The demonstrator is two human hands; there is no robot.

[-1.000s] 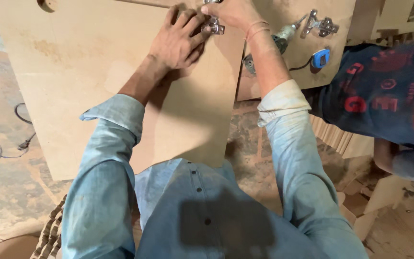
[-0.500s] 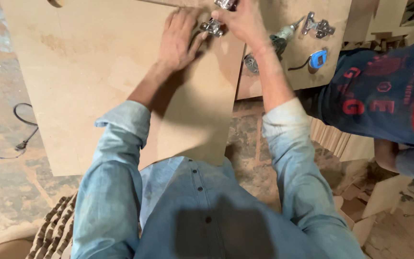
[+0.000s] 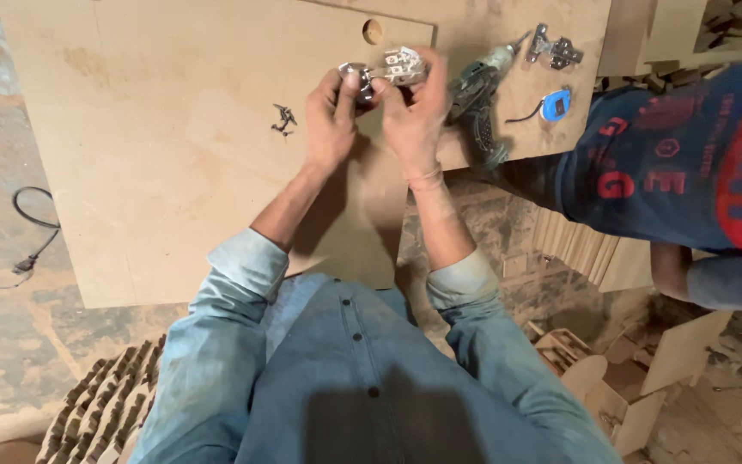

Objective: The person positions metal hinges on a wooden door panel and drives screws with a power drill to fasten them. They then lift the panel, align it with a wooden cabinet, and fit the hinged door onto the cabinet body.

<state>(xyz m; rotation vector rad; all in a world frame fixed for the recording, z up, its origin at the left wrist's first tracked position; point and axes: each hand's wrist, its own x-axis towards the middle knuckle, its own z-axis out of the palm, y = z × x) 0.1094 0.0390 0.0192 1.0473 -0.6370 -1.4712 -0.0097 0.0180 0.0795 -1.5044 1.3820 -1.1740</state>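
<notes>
Both hands hold 1 metal hinge (image 3: 386,69) above the board (image 3: 156,172). The left hand (image 3: 332,120) pinches the hinge's round cup end at 9 o'clock of the piece; the right hand (image 3: 414,116) clasps its arm end at 3 o'clock, fingers curled over it. The hinge sits just at 6 o'clock of a round hole (image 3: 373,32). A drill (image 3: 478,90) lies at 3 o'clock of the right hand, with a second hinge (image 3: 554,50) and a blue tape (image 3: 555,105) beyond it.
</notes>
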